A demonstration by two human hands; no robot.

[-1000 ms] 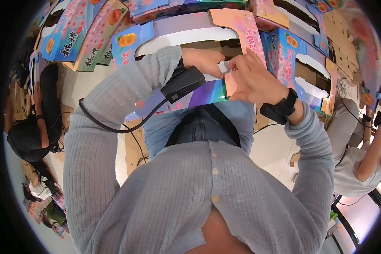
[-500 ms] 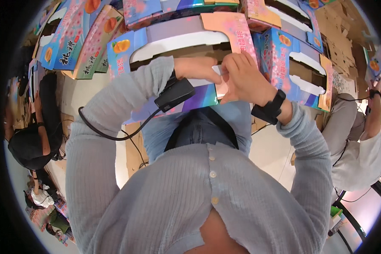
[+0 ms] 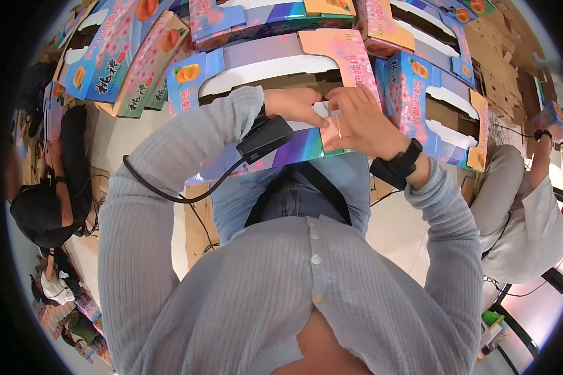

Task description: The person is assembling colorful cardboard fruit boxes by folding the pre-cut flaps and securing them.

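1. While both your forearms rise from the lower edge to upper centre of the frame, your left hand (image 3: pixel 297 105) and right hand (image 3: pixel 363 122) meet on one box (image 3: pixel 275 69), a flat, printed carton with a long white handle cut-out.
2. Your left hand lies fingers-down on the box's near edge, thumb and fingertips pressed to the card; it grasps the edge rather than lying loose.
3. Your right hand has its fingers spread and curled over a pink flap (image 3: pixel 350 59) of the same box, just beside the left hand; the two nearly touch.
4. A black device (image 3: pixel 264 137) is strapped at your left wrist, with a cable (image 3: pixel 169 194) looping down to centre left. A black band (image 3: pixel 397 165) sits on your right wrist.
5. More cartons (image 3: pixel 125 56) of the same print lie across the upper left, and others (image 3: pixel 438 94) at upper right, touching the box.
6. A second person (image 3: pixel 519 206) sits at the right edge; another person (image 3: pixel 44 187) in dark clothes is at the left edge.
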